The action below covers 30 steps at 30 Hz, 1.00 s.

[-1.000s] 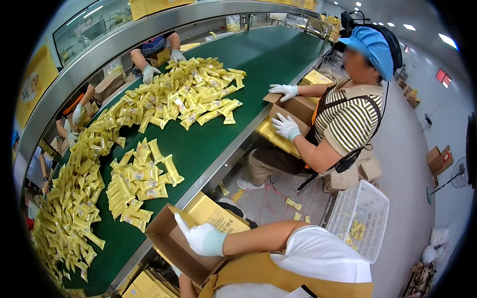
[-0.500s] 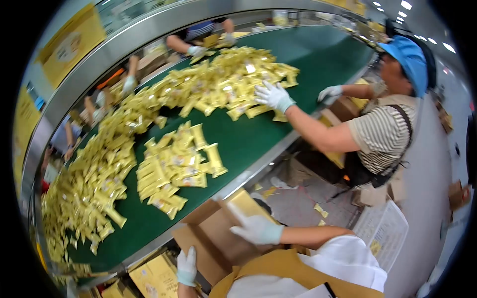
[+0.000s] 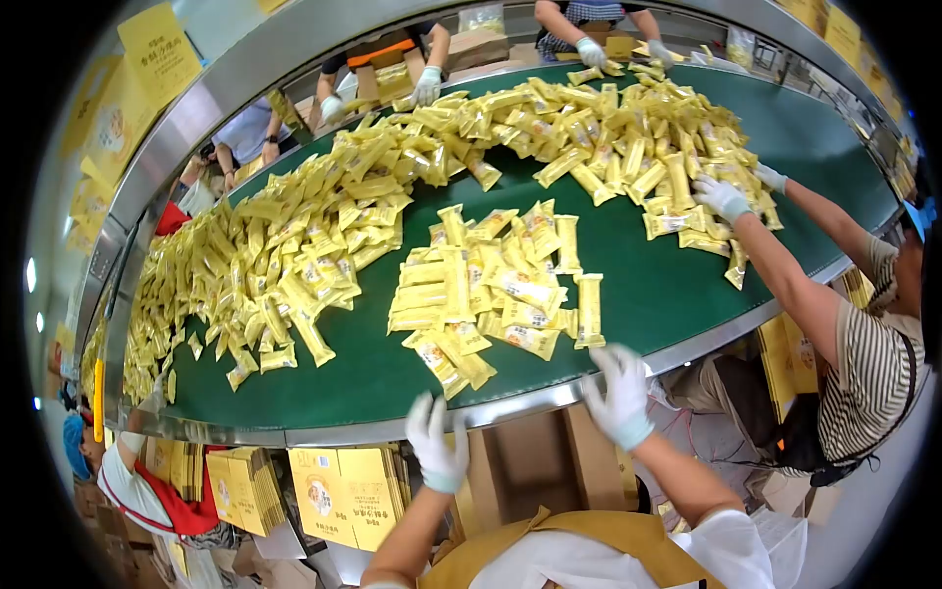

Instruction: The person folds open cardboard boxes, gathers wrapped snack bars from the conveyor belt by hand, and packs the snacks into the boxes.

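My left hand (image 3: 437, 444), in a white glove, is at the metal edge of the belt with its fingers apart and nothing in them. Across from it my right hand (image 3: 619, 398), also gloved and slightly blurred, has its fingers spread near the same edge. Just ahead of both lies a small heap of yellow wrapped bars (image 3: 520, 285) on the green belt (image 3: 608, 255); a lone bar (image 3: 589, 310) is closest to my right hand. Below the edge, between my forearms, an open cardboard box (image 3: 535, 466) shows its brown inside.
A long pile of yellow bars (image 3: 294, 236) curves along the belt. To the right, a co-worker's gloved hand (image 3: 724, 199) rests on bars. More workers stand across the belt. Folded yellow cartons (image 3: 348, 496) stand below the metal rim (image 3: 324, 437) on the left.
My view has swung to the right, so the belt lies more squarely ahead. Both hands have left the box and risen to the belt's edge.
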Tool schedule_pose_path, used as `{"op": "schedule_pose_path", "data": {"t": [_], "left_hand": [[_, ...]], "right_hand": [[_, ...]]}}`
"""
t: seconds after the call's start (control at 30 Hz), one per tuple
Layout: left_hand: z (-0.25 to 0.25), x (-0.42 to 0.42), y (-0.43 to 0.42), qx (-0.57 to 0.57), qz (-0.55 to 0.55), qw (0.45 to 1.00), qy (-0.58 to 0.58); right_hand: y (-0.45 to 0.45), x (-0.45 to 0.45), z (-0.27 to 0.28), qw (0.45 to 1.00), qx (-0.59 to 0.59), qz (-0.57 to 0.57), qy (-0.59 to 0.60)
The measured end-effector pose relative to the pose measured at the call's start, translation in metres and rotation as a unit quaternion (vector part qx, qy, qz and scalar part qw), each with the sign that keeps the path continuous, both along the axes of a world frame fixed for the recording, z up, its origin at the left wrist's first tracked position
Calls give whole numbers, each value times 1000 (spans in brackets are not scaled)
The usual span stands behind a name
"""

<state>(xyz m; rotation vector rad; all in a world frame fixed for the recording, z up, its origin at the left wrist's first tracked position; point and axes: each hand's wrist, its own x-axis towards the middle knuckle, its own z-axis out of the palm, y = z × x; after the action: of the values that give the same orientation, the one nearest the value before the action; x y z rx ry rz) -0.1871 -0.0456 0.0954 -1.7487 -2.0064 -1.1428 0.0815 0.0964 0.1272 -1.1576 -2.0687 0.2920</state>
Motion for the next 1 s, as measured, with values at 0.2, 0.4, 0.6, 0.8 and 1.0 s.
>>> {"op": "schedule_pose_path", "data": {"t": [0.2,0.4,0.6,0.8,1.0], "left_hand": [[46,-7,119,-272,62,960,-1],[31,-58,154,-315,-46,945,68],[43,-97,106,-336,-212,907,144],[31,-78,67,-254,-41,957,136],[22,-56,69,-280,13,946,164]], "right_hand": [[91,-94,32,972,-112,98,-181],[141,-105,-1,974,-36,109,-196],[137,-50,11,958,-79,184,-204],[112,-20,6,962,-55,198,-182],[120,-23,-5,965,38,168,-195]]}}
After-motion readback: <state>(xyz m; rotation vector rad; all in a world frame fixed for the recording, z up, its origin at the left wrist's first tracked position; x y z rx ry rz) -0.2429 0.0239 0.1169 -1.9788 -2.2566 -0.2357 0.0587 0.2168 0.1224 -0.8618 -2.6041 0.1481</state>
